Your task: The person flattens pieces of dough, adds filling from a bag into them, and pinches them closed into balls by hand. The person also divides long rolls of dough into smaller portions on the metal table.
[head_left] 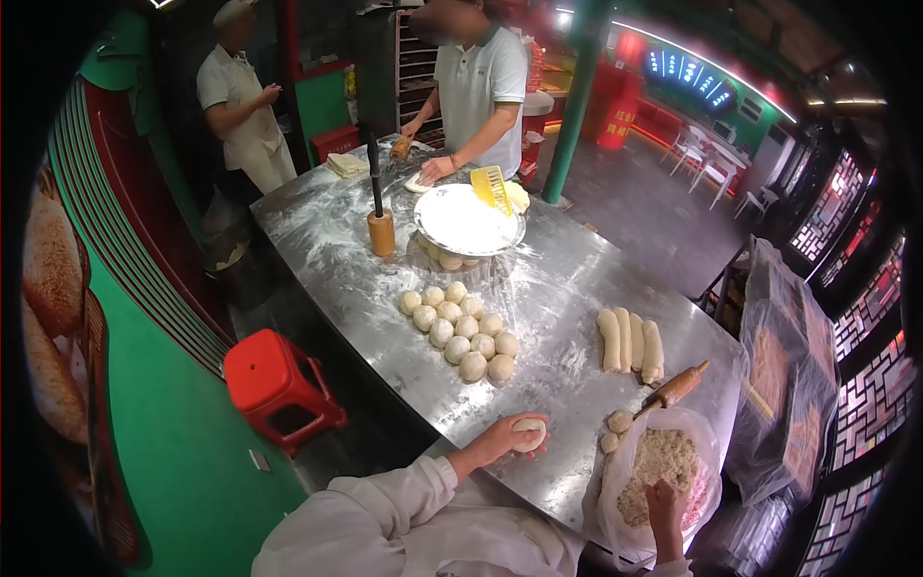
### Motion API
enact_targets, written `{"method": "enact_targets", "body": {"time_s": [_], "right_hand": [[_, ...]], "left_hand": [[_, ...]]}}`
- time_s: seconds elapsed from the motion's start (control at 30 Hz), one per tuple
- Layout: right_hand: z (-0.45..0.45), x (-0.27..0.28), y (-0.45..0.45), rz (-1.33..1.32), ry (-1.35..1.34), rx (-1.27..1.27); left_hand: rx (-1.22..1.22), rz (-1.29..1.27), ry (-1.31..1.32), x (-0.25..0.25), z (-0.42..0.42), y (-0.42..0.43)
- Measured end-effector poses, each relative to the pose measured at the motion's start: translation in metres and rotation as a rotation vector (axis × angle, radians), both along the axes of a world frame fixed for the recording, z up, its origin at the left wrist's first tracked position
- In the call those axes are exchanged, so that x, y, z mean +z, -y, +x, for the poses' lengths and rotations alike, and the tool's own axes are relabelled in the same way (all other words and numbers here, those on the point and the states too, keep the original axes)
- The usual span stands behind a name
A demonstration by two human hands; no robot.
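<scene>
My left hand (pixel 492 441) is closed around a pale piece of dough (pixel 528 436) just above the near edge of the steel table. At the lower right, my right hand (pixel 665 502) reaches into a plastic bag (pixel 710 444) of beige crumbly filling (pixel 661 460). Its fingers are curled together at the filling, and their tips are hidden. Something pink shows at the bag's right side. Beside the bag lie small dough lumps (pixel 620 420) and a wooden rolling pin (pixel 679 386). Rows of round dough balls (pixel 461 328) sit beyond my left hand.
Several dough logs (pixel 631 341) lie on the steel table (pixel 567 279). Farther off stand a flour basin (pixel 468 219) with a yellow scraper (pixel 491 189) and an upright roller (pixel 382 234). A co-worker (pixel 486 91) presses dough; another person (pixel 245 115) stands left. A red stool (pixel 279 380) is nearby.
</scene>
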State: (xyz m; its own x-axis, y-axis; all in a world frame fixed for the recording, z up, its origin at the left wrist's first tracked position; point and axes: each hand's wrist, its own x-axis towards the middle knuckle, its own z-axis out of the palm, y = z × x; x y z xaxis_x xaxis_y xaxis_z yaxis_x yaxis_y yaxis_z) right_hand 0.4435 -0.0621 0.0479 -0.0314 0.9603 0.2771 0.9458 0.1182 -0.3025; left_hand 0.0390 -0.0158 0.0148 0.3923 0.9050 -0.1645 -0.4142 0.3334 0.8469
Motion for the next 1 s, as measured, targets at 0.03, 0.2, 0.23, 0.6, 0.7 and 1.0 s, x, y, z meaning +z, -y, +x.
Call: {"method": "enact_targets", "body": {"time_s": [0.03, 0.2, 0.23, 0.6, 0.7, 1.0], "right_hand": [[-0.002, 0.003, 0.002, 0.002, 0.023, 0.001], [-0.007, 0.007, -0.001, -0.055, 0.043, -0.011], [-0.007, 0.006, -0.002, -0.035, 0.067, 0.01], [-0.005, -0.001, -0.008, -0.035, 0.142, -0.009], [-0.003, 0.008, -0.011, -0.104, 0.11, 0.035], [0.008, -0.008, 0.004, -0.065, 0.078, 0.04]], "left_hand": [[0.0, -0.003, -0.001, -0.002, 0.0, 0.0], [-0.02, 0.112, -0.113, -0.013, 0.001, -0.004], [-0.016, 0.11, -0.114, -0.011, -0.001, -0.004], [0.011, -0.008, 0.008, -0.005, -0.001, -0.002], [0.004, -0.033, 0.018, -0.004, -0.002, -0.003], [-0.049, -0.024, 0.093, -0.004, 0.002, -0.011]]}}
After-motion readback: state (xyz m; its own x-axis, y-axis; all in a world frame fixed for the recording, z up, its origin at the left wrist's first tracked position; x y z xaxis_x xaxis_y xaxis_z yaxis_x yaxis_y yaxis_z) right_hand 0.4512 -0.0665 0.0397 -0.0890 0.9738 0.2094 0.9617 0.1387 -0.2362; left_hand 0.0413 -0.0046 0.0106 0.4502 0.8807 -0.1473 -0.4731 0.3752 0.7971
